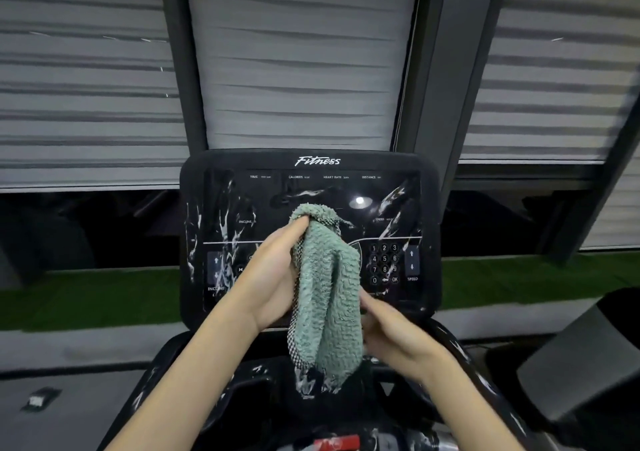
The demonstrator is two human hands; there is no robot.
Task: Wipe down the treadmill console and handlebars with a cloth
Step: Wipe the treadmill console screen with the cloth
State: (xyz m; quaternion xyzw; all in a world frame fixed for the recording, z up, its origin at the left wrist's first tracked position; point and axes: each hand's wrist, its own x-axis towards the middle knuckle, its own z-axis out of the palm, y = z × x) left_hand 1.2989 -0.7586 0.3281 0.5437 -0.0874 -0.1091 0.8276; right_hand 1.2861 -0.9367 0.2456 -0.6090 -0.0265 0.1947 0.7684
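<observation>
Both hands are up in front of the treadmill console (pixel 308 187), working a green cloth (pixel 325 295) between them. The left hand (pixel 273 277) has the upper part of it, fingers stretched up along the left edge with the top of the cloth bunched over the fingertips, so that hand is closed on the fabric. The right hand (pixel 391 333) comes in lower from the other side, blurred, its fingers pressed against the cloth's right edge; I cannot tell whether it is truly gripping or just touching. The cloth hangs long and folded, fluffy green on the face with a checked weave showing down its left edge, and its ragged bottom end dangles over the dark tray area below the console.

The console itself is a black glossy panel with "Fitness" lettered at the top, readouts labelled time, calories, heart rate and distance under that, and a number keypad (pixel 384 263) to the right of the cloth. White streaks (foam or wet smears, hard to say which) run across the screen on both sides and along the black handlebars (pixel 460 353) lower down. A bright ceiling light reflects in the glass just right of the cloth's top. Behind the machine hang pale pleated window blinds (pixel 298 70)
</observation>
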